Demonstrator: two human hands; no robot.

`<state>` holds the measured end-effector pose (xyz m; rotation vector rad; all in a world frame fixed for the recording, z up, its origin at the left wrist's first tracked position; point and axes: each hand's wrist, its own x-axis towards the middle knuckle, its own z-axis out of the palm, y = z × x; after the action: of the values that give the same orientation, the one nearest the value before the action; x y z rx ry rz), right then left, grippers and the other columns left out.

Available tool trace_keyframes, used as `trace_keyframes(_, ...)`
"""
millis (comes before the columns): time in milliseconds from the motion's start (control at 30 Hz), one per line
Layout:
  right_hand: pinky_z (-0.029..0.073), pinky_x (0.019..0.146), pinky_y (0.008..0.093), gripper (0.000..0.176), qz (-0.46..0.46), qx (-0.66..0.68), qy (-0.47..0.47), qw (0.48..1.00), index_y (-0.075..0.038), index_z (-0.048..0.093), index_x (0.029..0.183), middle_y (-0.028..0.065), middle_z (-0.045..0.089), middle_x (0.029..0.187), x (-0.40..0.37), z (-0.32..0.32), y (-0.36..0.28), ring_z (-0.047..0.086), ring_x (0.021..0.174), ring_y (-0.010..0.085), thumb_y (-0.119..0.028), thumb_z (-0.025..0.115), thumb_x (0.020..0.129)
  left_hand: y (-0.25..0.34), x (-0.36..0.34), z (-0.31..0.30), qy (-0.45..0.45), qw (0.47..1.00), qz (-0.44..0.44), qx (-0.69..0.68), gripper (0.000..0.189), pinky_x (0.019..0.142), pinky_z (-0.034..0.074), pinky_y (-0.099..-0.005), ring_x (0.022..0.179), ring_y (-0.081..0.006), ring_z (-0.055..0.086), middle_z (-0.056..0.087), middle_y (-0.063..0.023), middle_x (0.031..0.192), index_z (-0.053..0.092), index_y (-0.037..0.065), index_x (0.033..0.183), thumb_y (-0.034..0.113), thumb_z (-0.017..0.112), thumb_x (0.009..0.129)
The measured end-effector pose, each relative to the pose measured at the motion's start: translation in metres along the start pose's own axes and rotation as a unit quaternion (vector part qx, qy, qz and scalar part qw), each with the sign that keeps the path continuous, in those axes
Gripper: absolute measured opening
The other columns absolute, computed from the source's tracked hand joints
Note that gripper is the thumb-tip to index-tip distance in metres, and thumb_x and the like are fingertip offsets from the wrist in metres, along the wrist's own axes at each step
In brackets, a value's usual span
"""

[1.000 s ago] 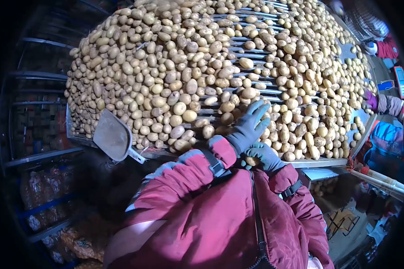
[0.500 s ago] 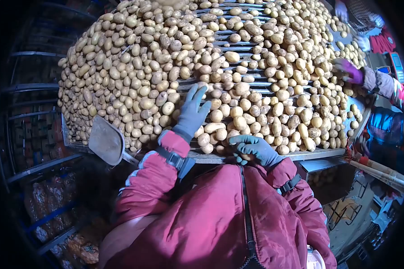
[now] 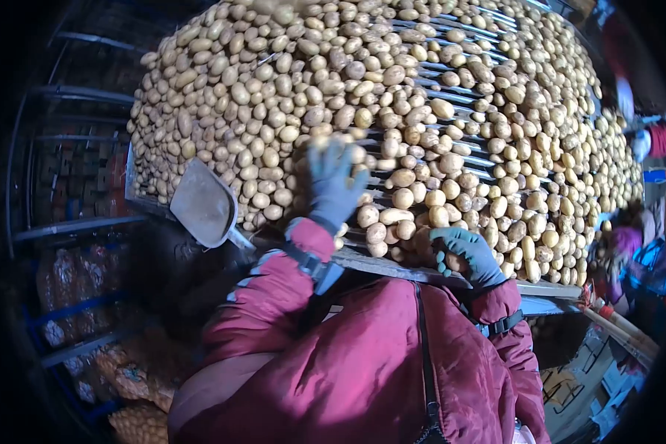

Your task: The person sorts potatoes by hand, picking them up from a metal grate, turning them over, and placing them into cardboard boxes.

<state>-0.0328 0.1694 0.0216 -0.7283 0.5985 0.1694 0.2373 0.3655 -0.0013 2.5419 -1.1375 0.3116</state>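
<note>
Many potatoes (image 3: 229, 111) lie heaped over a table of metal bars (image 3: 451, 96). My left hand (image 3: 334, 185), in a grey-blue glove, reaches over the pile with its fingers spread against potatoes; its fingertips are blurred. Near the front edge, my right hand (image 3: 470, 255), in a green and grey glove, curls its fingers round a potato (image 3: 455, 263). Other potatoes lie just to the left of it. A flat metal scoop (image 3: 203, 206) rests at the front left edge of the heap.
Sacks of potatoes (image 3: 137, 377) stand at the lower left beside a metal rack (image 3: 74, 226). On the right, a co-worker's purple glove (image 3: 627, 240) is beyond the table's end, near wooden poles (image 3: 621, 325). A box lies below the front edge.
The view has shifted, so the table appears tilted and moved right. My left hand has moved among the potatoes. The co-worker's purple glove has left the pile.
</note>
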Motion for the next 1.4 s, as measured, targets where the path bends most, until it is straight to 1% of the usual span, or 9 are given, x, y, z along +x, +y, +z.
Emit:
trace_keyframes(167, 0.055, 0.066, 0.0266, 0.036, 0.046, -0.068, -0.068, 0.994, 0.003, 0.067, 0.126, 0.0086, 0.071, 0.09, 0.014, 0.003, 0.028, 0.067, 0.071, 0.0145, -0.019, 0.067, 0.098, 0.046, -0.027, -0.002, -0.139, 0.951, 0.126, -0.246, 0.042, 0.109, 0.047, -0.0432, 0.127, -0.035, 0.059, 0.06, -0.0176, 0.138, 0.067, 0.01, 0.131, 0.028, 0.07, 0.094)
trace_keyframes(333, 0.054, 0.065, 0.027, 0.037, 0.05, -0.045, -0.097, 0.993, 0.002, 0.067, 0.127, 0.0081, 0.071, 0.086, 0.013, 0.013, 0.032, 0.067, 0.071, 0.0144, -0.024, 0.065, 0.101, -0.045, -0.032, 0.037, -0.15, 0.952, -0.071, -0.257, 0.028, 0.094, 0.055, -0.0403, 0.104, -0.0335, 0.07, 0.071, -0.0188, 0.116, 0.071, 0.005, 0.117, 0.022, 0.069, 0.095)
trace_keyframes(433, 0.054, 0.064, 0.0275, 0.037, 0.042, -0.024, -0.094, 0.994, 0.001, 0.067, 0.127, 0.008, 0.07, 0.085, 0.012, 0.013, 0.038, 0.066, 0.069, 0.0146, -0.025, 0.064, 0.102, -0.064, 0.001, 0.006, -0.028, 0.984, -0.007, -0.173, 0.031, 0.097, 0.054, -0.0415, 0.111, -0.035, 0.068, 0.071, -0.0191, 0.118, 0.07, 0.005, 0.12, 0.022, 0.066, 0.095)
trace_keyframes(733, 0.058, 0.061, 0.0317, 0.032, 0.029, -0.045, 0.02, 0.998, 0.003, 0.068, 0.126, 0.0112, 0.07, 0.086, -0.01, 0.018, 0.039, 0.065, 0.066, 0.0175, -0.015, 0.065, 0.1, -0.04, 0.07, 0.057, -0.182, 0.964, -0.12, -0.152, 0.051, 0.098, 0.053, -0.0437, 0.113, -0.0357, 0.065, 0.065, -0.0188, 0.127, 0.066, 0.009, 0.131, 0.026, 0.076, 0.084)
trace_keyframes(867, 0.053, 0.07, 0.0271, 0.03, -0.01, -0.035, -0.019, 0.999, 0.0, 0.067, 0.127, 0.0072, 0.07, 0.091, -0.01, 0.005, 0.043, 0.064, 0.076, 0.0123, -0.016, 0.058, 0.103, -0.055, 0.054, 0.049, -0.154, 0.807, -0.2, -0.534, 0.045, 0.088, 0.054, -0.0297, 0.096, -0.0169, 0.066, 0.071, -0.0081, 0.115, 0.068, 0.004, 0.129, 0.017, 0.075, 0.087)
trace_keyframes(900, 0.052, 0.068, 0.0266, 0.029, -0.162, -0.202, -0.018, 0.966, -0.001, 0.067, 0.126, 0.0072, 0.07, 0.09, -0.005, 0.003, 0.054, 0.064, 0.074, 0.0121, -0.016, 0.057, 0.104, -0.053, 0.053, 0.04, -0.163, 0.764, -0.223, -0.583, 0.041, 0.086, 0.055, -0.0288, 0.096, -0.0164, 0.067, 0.072, -0.0074, 0.114, 0.068, 0.004, 0.128, 0.014, 0.073, 0.089)
trace_keyframes(933, 0.052, 0.068, 0.0266, 0.029, -0.164, -0.199, -0.013, 0.966, -0.001, 0.067, 0.126, 0.0072, 0.07, 0.09, -0.005, 0.012, 0.047, 0.064, 0.074, 0.0121, -0.016, 0.057, 0.104, -0.046, 0.052, 0.028, -0.169, 0.741, -0.23, -0.608, 0.037, 0.085, 0.056, -0.0279, 0.096, -0.0159, 0.068, 0.073, -0.0068, 0.113, 0.069, 0.004, 0.127, 0.012, 0.072, 0.091)
trace_keyframes(1200, 0.054, 0.067, 0.026, 0.03, -0.143, -0.221, -0.029, 0.964, -0.002, 0.067, 0.126, 0.008, 0.07, 0.096, 0.024, 0.03, 0.039, 0.066, 0.078, 0.0148, -0.019, 0.056, 0.105, 0.011, 0.027, -0.034, -0.109, 0.824, -0.07, -0.552, 0.032, 0.087, 0.058, -0.0272, 0.102, -0.0131, 0.066, 0.069, -0.0053, 0.117, 0.067, 0.0, 0.129, 0.009, 0.067, 0.098)
trace_keyframes(1400, 0.055, 0.066, 0.0273, 0.027, -0.163, -0.213, 0.012, 0.963, 0.0, 0.066, 0.126, 0.0086, 0.069, 0.098, -0.003, 0.011, 0.063, 0.067, 0.081, 0.0156, -0.01, 0.054, 0.104, 0.021, 0.024, 0.03, -0.273, 0.766, -0.197, -0.547, 0.032, 0.089, 0.052, -0.0242, 0.102, -0.0097, 0.063, 0.07, -0.0034, 0.117, 0.067, 0.0, 0.13, 0.011, 0.066, 0.099)
